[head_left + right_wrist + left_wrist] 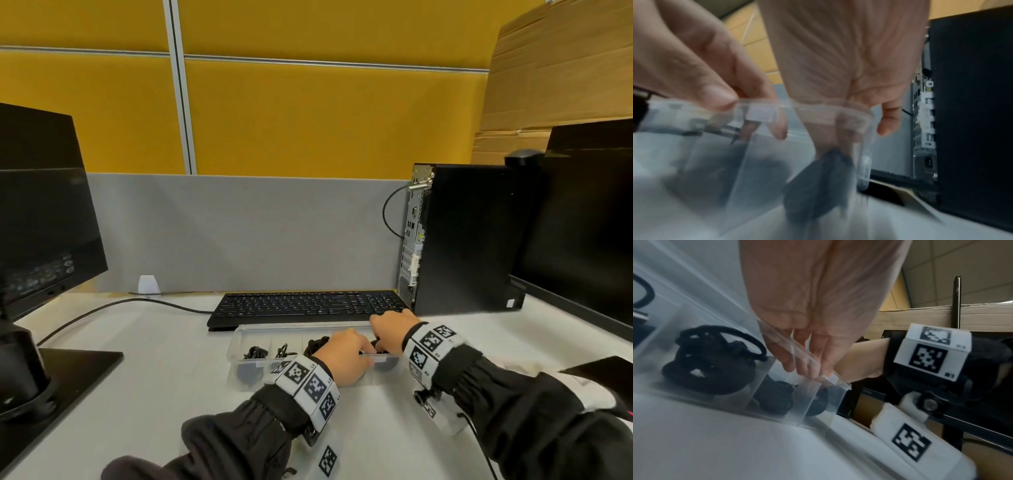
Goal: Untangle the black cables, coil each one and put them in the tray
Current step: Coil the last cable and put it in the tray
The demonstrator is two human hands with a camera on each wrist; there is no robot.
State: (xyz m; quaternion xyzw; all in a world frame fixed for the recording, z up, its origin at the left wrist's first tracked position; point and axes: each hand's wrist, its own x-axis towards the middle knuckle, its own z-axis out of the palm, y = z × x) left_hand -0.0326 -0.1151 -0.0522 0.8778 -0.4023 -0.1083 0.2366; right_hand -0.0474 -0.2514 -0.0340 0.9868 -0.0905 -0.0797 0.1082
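A clear compartment tray (291, 328) lies on the white desk in front of the keyboard. Coiled black cables (255, 352) lie in its left compartments, with a thicker coil (715, 363) and a smaller one (777, 395) to their right. My left hand (363, 349) pinches the tray's near rim (818, 107), thumb outside and fingers (803, 363) inside. My right hand (380, 339) reaches down into the rightmost compartment. Its fingers close on a black cable bundle (818, 181), which is blurred. In the head view the hands hide that compartment.
A black keyboard (308, 305) sits just behind the tray, with a computer tower (462, 240) to its right. Monitors stand at the far left (41, 212) and far right (589, 222). A black lead (120, 303) runs across the desk on the left.
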